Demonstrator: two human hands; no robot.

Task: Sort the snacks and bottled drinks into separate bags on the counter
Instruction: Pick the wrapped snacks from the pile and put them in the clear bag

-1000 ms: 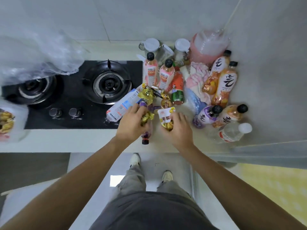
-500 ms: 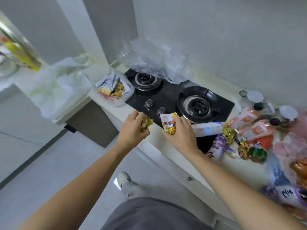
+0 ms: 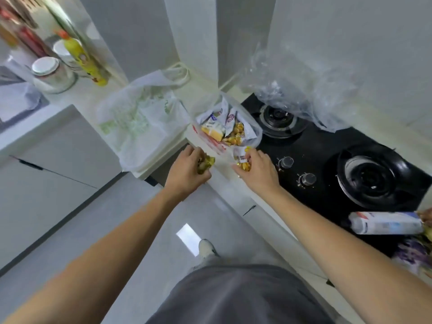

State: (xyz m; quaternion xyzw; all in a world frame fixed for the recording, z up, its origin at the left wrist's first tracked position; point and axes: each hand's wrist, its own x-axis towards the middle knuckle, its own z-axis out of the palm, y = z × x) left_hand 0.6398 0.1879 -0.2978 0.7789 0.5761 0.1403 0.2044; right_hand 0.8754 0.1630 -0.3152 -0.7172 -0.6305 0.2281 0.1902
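Note:
My left hand [image 3: 187, 170] grips a small gold-wrapped snack [image 3: 205, 163] just in front of the counter edge. My right hand [image 3: 256, 169] holds a white and yellow snack packet [image 3: 242, 157] at the near rim of a clear plastic bag [image 3: 254, 134]. That bag sits on the counter left of the stove and holds several snack packets [image 3: 224, 129]. A white bag with green print [image 3: 138, 120] lies open to its left. A white bottle [image 3: 385, 222] lies on its side at the far right, with a purple bottle [image 3: 413, 252] below it.
A black two-burner gas stove [image 3: 327, 157] fills the counter on the right, with crumpled clear plastic [image 3: 301, 87] over its back burner. A yellow bottle [image 3: 86, 64] and a lidded jar [image 3: 50, 74] stand at the far left. Grey floor lies below.
My view has swung left from the pile of bottles toward the bags. Both hands carried their snacks left along the counter edge, and now reach the clear bag of snacks.

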